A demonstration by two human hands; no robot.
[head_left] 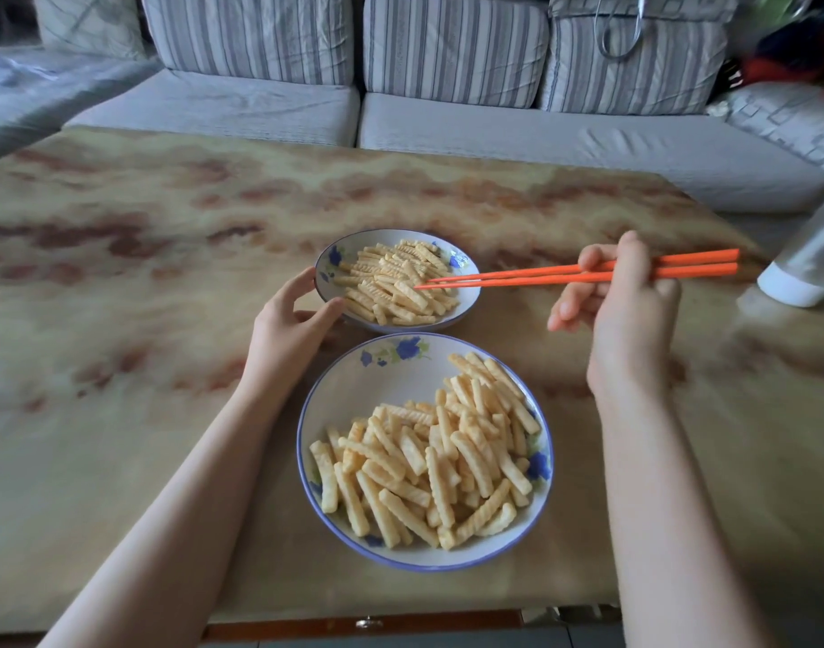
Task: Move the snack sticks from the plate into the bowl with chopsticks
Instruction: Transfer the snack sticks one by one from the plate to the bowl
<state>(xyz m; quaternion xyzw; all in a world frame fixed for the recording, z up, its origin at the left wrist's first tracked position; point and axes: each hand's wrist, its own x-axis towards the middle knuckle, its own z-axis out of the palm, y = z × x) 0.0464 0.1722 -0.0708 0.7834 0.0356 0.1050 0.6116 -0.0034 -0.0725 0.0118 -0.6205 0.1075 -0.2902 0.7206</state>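
Two bare forearms are seen entering from the bottom edge, and between them a larger dish with a blue rim and blue flower prints is set on the marbled tan table. A loose heap of ridged, pale yellow snack sticks is piled in its right and near parts, while its far left part is left bare. Just beyond it, close but apart, a smaller dish of the same pattern is placed, and more snack sticks are spread across most of it (which of the two is meant as plate and which as bowl cannot be told from their shapes). The smaller dish is gripped at its near left rim by the left hand, with the thumb and a finger curled against the edge. A pair of orange chopsticks is held in the right hand, whose fingers are curled round the shafts. The chopsticks are pointed leftward, and their tips are brought close together over the sticks in the smaller dish; whether a stick is pinched between them cannot be told. A silvery container with a white end is seen at the right edge of the table. A striped grey sofa is stood behind the table.
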